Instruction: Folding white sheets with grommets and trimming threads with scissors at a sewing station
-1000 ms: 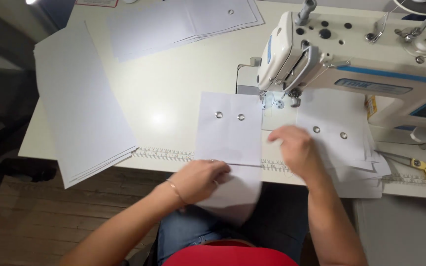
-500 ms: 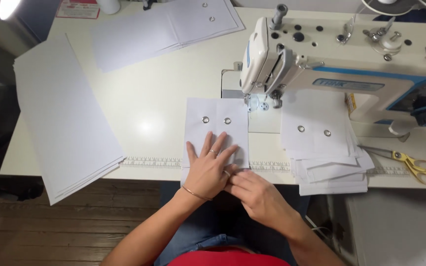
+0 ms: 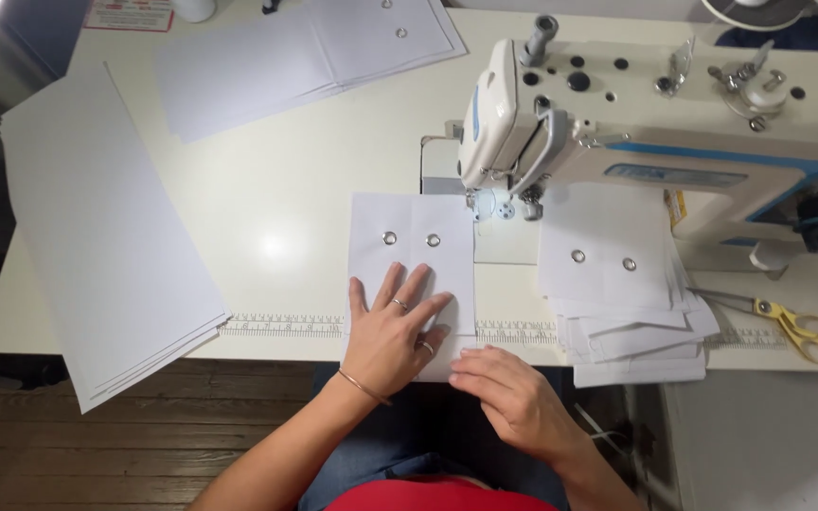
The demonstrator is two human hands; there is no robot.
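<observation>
Left hand (image 3: 392,331) flat, open, pressing white fabric rectangle with two metal eyelets (image 3: 413,255) on cream counter (image 3: 267,189); right hand (image 3: 508,397) pinching its near edge.

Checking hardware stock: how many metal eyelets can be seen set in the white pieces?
6. Two in the piece under the left hand, two atop the stack right of the needle, two in the far pieces. Lower stacked pieces may hide more.
</observation>
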